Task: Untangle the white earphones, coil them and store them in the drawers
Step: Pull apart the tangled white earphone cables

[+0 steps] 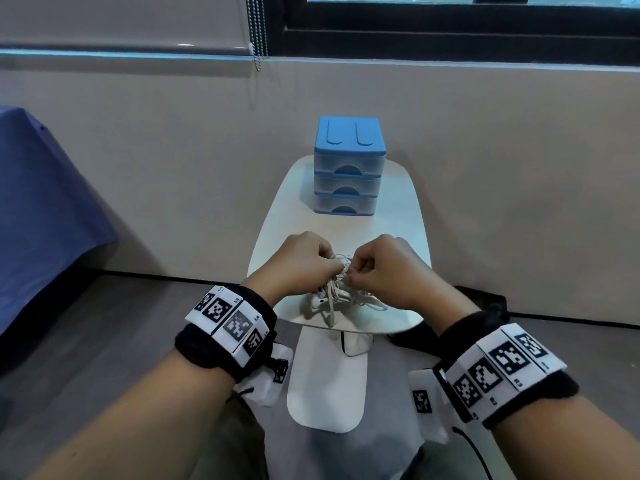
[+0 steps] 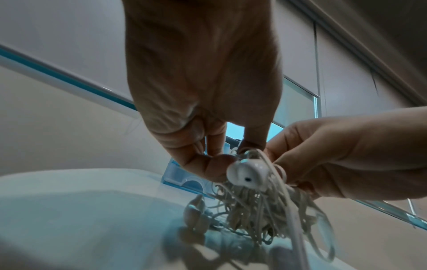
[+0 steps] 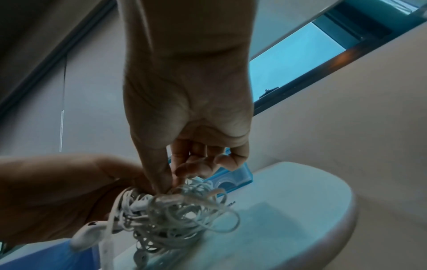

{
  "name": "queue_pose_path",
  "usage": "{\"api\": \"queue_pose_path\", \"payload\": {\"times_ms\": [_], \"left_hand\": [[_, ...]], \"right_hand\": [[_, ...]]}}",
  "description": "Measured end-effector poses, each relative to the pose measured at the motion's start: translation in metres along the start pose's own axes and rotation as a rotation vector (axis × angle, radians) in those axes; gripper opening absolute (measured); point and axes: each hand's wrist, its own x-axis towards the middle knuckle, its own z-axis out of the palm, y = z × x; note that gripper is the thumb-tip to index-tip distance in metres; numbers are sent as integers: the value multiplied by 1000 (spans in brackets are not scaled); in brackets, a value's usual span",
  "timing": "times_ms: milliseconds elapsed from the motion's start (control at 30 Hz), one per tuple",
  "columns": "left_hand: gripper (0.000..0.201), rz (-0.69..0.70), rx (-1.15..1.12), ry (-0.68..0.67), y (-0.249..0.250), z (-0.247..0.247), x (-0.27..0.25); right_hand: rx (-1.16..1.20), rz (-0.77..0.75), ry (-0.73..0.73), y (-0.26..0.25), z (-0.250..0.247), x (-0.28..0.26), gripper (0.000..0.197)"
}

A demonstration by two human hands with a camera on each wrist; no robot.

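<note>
Earphones (image 1: 335,289) are hanging as a white tangled bundle low in the centre of the head view, between the left hand (image 1: 300,261) and the right hand (image 1: 384,268), both of which are pinching the top of the knot with curled fingers while its loops are trailing down onto the near edge of the small white table (image 1: 277,216). In the left wrist view one earbud (image 2: 248,174) is sitting just under the left fingertips (image 2: 215,164). Drawers (image 1: 348,166), blue and all closed, are standing further up the frame on the same table, well apart from the hands, with a blue cloth (image 1: 41,209) lying at the left edge.
</note>
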Motion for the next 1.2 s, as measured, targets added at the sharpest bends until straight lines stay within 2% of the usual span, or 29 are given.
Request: {"api": "queue_pose_path", "payload": {"times_ms": [67,100,233,300,433,500,567,700,733,800,867,933,1000,1067,1200], "left_hand": [[15,-22,-45,-15,-2,-1,-2],[16,-28,-53,-15,-3,-2,-3],[22,-58,-45,29,-9,-11,-3],[21,-69,-47,37,-10,-15,-2],[15,-73,2,45,-9,-12,-2],[17,-75,23,42,-10,-10,0],[19,-88,33,39,-11,-10,2],[15,-79,134,76,-13,-11,4],[9,-49,168,90,-12,-11,4],[29,91,216,51,-7,-13,1],[46,244,214,-66,1,-15,-3],[43,325,220,-162,6,-13,-5],[30,322,262,-173,7,-9,-4],[17,309,289,-112,6,-6,-4],[15,318,346,-25,4,2,-5]], "right_hand": [[55,16,12,-2,4,0,11],[164,41,27,-2,4,1,13],[896,124,40,-3,-6,2,17],[1024,133,22,-2,-14,3,16],[877,68,-43,1,-24,3,33],[802,47,-4,0,-29,3,37],[763,16,81,-1,-35,1,37],[896,-32,189,-3,-45,-3,24],[917,-30,205,-4,-46,-4,23],[925,-19,227,-4,-47,-3,23],[920,-13,235,-4,-47,-2,24],[912,-16,249,-5,-47,0,22],[898,-18,288,-6,-48,1,17],[845,-7,360,-5,-48,2,27],[705,4,465,2,-44,0,66]]}}
